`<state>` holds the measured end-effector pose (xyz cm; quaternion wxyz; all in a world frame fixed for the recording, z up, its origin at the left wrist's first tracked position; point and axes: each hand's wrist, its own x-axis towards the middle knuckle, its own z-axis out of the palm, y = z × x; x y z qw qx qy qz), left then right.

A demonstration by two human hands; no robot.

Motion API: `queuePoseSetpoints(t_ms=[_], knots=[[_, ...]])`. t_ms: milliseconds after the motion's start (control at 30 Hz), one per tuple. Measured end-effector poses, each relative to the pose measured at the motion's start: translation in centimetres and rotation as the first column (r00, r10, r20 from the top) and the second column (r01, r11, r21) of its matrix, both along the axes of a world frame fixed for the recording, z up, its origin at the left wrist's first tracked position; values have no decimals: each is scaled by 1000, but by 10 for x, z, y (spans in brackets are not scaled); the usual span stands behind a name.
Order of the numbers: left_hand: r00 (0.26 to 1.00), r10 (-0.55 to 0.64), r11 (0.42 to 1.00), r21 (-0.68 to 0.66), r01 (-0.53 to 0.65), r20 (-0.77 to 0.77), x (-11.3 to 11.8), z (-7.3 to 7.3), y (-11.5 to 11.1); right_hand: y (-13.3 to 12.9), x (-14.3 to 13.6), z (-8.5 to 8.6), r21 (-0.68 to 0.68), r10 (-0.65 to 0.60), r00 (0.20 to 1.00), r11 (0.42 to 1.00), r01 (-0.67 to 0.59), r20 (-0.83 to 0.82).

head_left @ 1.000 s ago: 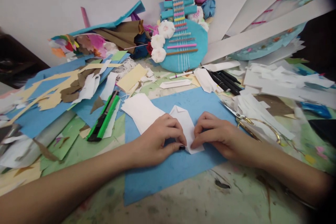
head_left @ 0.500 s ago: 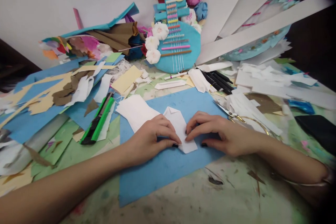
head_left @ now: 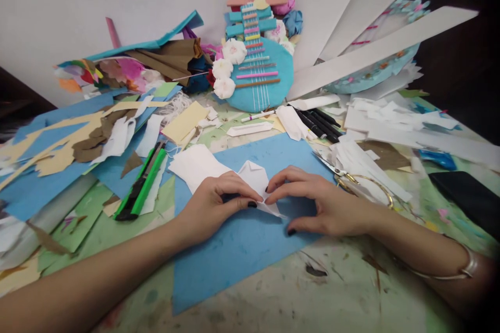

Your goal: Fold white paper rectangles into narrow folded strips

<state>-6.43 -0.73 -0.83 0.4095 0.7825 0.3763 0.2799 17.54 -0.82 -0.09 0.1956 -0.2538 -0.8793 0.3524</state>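
A small folded white paper is over a blue sheet, its lower end raised and bent. My left hand pinches that lower end between thumb and fingers. My right hand touches the paper's right side with its fingertips, the thumb held apart below. A larger white paper piece lies behind my left hand. Gold-handled scissors rest just past my right hand.
A green cutter lies at the left among paper scraps. Black markers are behind the blue sheet, and a black phone-like object is at the right. A blue paper guitar leans on the wall.
The paper's lower end has been lifted and folded up. My right fingertips have moved left toward my left hand, and the right thumb stands farther from the fingers. The view has shifted slightly.
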Motion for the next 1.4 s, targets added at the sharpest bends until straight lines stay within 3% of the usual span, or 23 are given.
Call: queuePoseSetpoints(t_ms=[167,467,667,1100,1400], knots=[[1000,5,1000,-6,-5,15,-1,0,0,0,-5,-4,45,-48,996,998,51,-77],[975,-212,976,38,215,-68,-3,-1,2,0,-3,0,3,13,997,1000,-13,-80],[926,-346,928,92,362,-149,-4,2,5,-1,-3,1,-6,77,996,997,-77,-45],[922,-285,946,74,314,-261,2,11,-4,-7,-12,-2,-4,67,995,998,-66,70],[934,-192,960,139,242,-301,10,8,-9,-11,-14,-4,2,-48,995,999,48,87]])
